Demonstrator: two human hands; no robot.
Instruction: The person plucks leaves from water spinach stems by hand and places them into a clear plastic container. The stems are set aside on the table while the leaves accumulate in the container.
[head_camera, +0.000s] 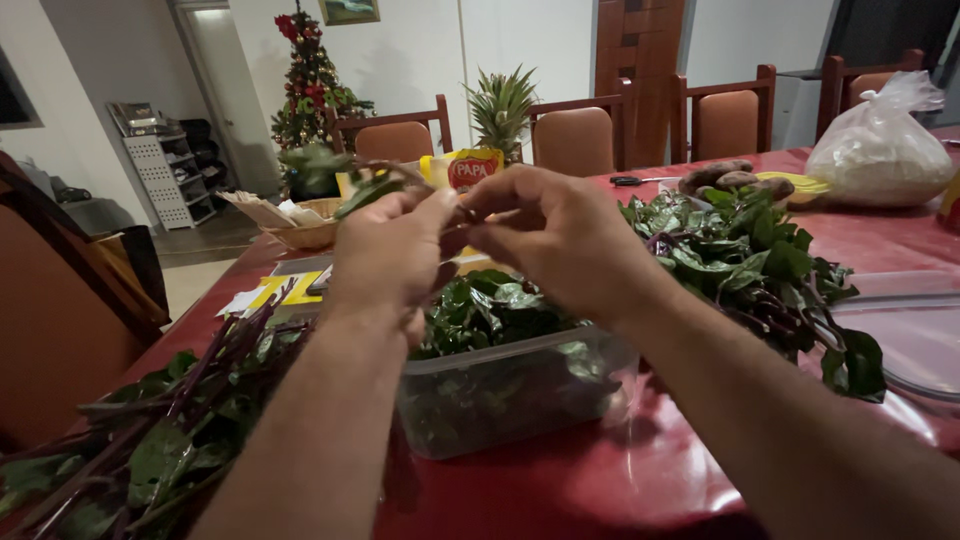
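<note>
My left hand (385, 250) and right hand (545, 235) pinch a leafy stem (375, 185) above the clear tub (500, 385). Leafy heaps (755, 260) lie right, stripped stems (150, 430) near left.

Both forearms bare, coming up from bottom of frame & converging twd centre. Left hand (390, 250) raised, back of hand facing cam, wrist bent slightly, fingers curled in, thumb & index pinched tight at the top. Right hand (560, 235) at same height, just beside the left one, knuckles up, fingers bent twd the left, thumb & forefinger tips pressed together in a pinch. Fingertips of the 2 hands nearly meet; can't tell if actually touching. Right forearm runs diagonal from lower right corner; left forearm rises steeper from bottom left-centre.
</note>
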